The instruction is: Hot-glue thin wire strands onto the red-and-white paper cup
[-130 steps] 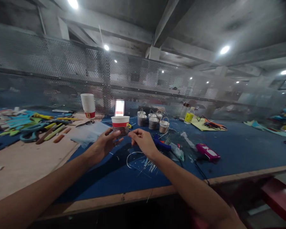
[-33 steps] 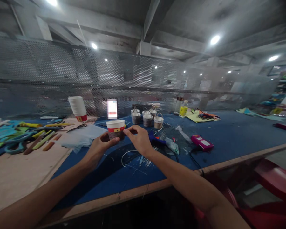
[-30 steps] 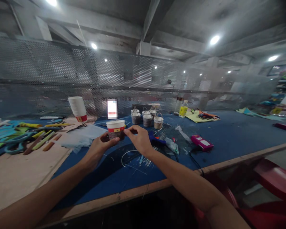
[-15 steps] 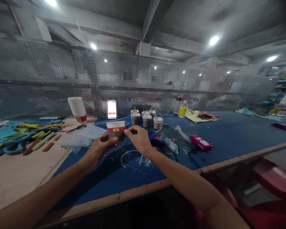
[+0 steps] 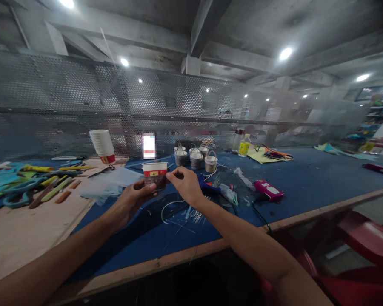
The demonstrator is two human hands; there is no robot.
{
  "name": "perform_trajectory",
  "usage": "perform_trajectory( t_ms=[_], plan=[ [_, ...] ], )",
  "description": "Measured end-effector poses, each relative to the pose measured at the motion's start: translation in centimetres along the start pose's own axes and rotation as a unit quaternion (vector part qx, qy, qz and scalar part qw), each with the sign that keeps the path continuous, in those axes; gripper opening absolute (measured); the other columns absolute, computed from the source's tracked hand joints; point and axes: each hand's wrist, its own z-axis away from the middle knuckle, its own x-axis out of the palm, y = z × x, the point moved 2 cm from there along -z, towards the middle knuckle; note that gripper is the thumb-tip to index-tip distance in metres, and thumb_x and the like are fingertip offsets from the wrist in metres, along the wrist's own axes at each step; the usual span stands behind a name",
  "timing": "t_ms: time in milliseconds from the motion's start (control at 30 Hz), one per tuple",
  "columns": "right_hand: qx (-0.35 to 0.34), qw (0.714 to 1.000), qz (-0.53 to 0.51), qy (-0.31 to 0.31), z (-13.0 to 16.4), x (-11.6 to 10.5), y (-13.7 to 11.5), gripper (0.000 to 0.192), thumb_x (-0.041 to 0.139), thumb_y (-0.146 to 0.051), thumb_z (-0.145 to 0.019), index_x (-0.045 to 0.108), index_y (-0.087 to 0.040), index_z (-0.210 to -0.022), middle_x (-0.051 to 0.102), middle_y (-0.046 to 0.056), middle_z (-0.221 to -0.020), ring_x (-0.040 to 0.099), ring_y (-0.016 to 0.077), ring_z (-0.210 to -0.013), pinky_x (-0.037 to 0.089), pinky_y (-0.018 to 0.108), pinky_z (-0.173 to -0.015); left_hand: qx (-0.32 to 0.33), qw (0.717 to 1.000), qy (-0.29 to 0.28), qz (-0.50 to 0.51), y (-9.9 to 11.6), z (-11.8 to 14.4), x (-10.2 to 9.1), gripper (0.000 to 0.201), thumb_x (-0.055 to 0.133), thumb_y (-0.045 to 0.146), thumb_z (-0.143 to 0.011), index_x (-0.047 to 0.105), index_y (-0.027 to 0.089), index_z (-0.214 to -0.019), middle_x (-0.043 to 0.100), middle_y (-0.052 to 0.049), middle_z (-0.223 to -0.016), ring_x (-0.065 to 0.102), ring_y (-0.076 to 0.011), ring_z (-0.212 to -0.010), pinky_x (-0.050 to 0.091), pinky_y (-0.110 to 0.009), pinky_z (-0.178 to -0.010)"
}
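Note:
A paper cup (image 5: 155, 172) with a white rim and a red band is held up over the blue table. Dark brown, cord-like wrapping covers its lower part. My left hand (image 5: 137, 193) grips the cup from below and the left, thumb across its front. At the cup's right side, my right hand (image 5: 184, 182) is closed in a pinch, its fingertips touching or very near the wrapping. What sits between those fingertips is too small to make out. Behind stand several small wrapped cups with handles, like little baskets (image 5: 196, 160).
On the left are a stack of paper cups (image 5: 102, 144), blue scissors (image 5: 22, 193) and craft knives. A blue glue gun (image 5: 209, 185) lies beyond my right hand, near glue scraps. A magenta device (image 5: 268, 190) with a cable and a yellow-labelled bottle (image 5: 244, 146) are rightward.
The cup has turned or tilted slightly, showing more of its red band and yellow label. Both hands keep nearly the same place and hold.

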Motion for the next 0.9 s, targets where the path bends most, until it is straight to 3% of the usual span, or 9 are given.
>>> perform_trajectory(
  t_ms=[200, 367, 500, 767, 900],
  plan=[
    [0.011, 1.000, 0.007, -0.002, -0.3, 0.1, 0.6, 0.019, 0.070, -0.029, -0.092, 0.070, -0.020, -0.075, 0.077, 0.001, -0.078, 0.072, 0.0182, -0.078, 0.053, 0.029, -0.077, 0.001, 1.000, 0.003, 0.005, 0.2, 0.1, 0.4, 0.052, 0.093, 0.045, -0.064, 0.082, 0.019, -0.107, 0.080, -0.016, -0.123, 0.070, -0.0393, -0.121, 0.053, -0.050, -0.107],
    [0.007, 1.000, -0.009, -0.006, -0.3, 0.0, 0.4, 0.024, 0.066, -0.034, -0.097, 0.072, -0.019, -0.080, 0.078, 0.002, -0.082, 0.072, 0.0181, -0.080, 0.052, 0.028, -0.079, -0.008, 1.000, -0.001, 0.006, -0.1, -0.2, 0.2, 0.052, 0.091, 0.045, -0.069, 0.081, 0.020, -0.113, 0.079, -0.016, -0.125, 0.072, -0.0368, -0.119, 0.053, -0.048, -0.106],
    [-0.044, 0.999, 0.015, 0.010, 0.1, 0.1, -0.1, 0.033, 0.054, -0.037, -0.105, 0.070, -0.019, -0.082, 0.076, 0.003, -0.084, 0.071, 0.0167, -0.079, 0.051, 0.028, -0.080, -0.009, 1.000, -0.005, 0.006, 0.2, -0.1, -0.1, 0.052, 0.088, 0.041, -0.075, 0.078, 0.019, -0.121, 0.075, -0.016, -0.134, 0.069, -0.0347, -0.125, 0.053, -0.044, -0.106],
    [-0.166, 0.975, 0.148, -0.013, 1.0, 0.8, -0.8, 0.018, 0.062, -0.031, -0.102, 0.067, -0.020, -0.090, 0.075, 0.005, -0.097, 0.069, 0.0178, -0.088, 0.045, 0.035, -0.095, 0.004, 0.999, 0.003, 0.039, -0.1, -0.6, -0.6, 0.045, 0.088, 0.041, -0.075, 0.081, 0.023, -0.115, 0.077, -0.013, -0.132, 0.067, -0.0340, -0.127, 0.056, -0.043, -0.103],
    [-0.191, 0.967, 0.164, -0.019, 1.2, 0.8, -0.9, 0.016, 0.060, -0.031, -0.103, 0.067, -0.021, -0.093, 0.074, 0.005, -0.098, 0.069, 0.0186, -0.092, 0.043, 0.037, -0.100, -0.004, 0.999, -0.006, 0.041, -0.6, -1.0, -0.9, 0.040, 0.086, 0.043, -0.076, 0.083, 0.024, -0.111, 0.076, -0.013, -0.133, 0.068, -0.0332, -0.126, 0.058, -0.040, -0.098]
  ],
)
